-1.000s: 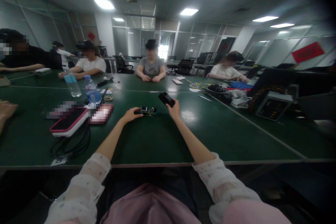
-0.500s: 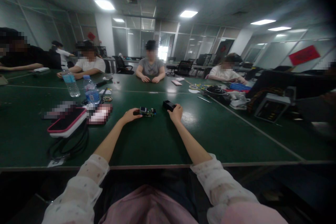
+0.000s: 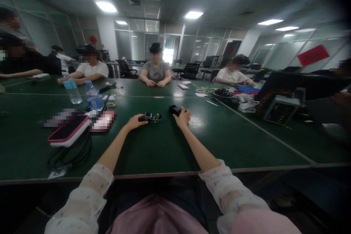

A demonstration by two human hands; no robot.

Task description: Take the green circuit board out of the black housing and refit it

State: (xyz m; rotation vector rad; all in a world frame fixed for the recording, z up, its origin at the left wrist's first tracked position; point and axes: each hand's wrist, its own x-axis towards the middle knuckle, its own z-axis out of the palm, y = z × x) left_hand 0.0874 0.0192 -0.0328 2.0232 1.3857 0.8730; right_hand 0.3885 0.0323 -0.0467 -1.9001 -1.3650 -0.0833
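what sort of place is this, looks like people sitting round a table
Probably a shared office or workroom: several people sit around a large green table, with black office chairs and glass partitions behind.

circuit board (image 3: 154, 118) — in left grip (image 3: 137, 121)

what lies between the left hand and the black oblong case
A green rectangular circuit board, touched by that left hand, lies there in the head view.

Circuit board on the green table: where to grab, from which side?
I'd pinch the circuit board by its left-end edges, coming from the left: it looks flat, small screen and exposed components facing up, so an edge hold should avoid pressing them.
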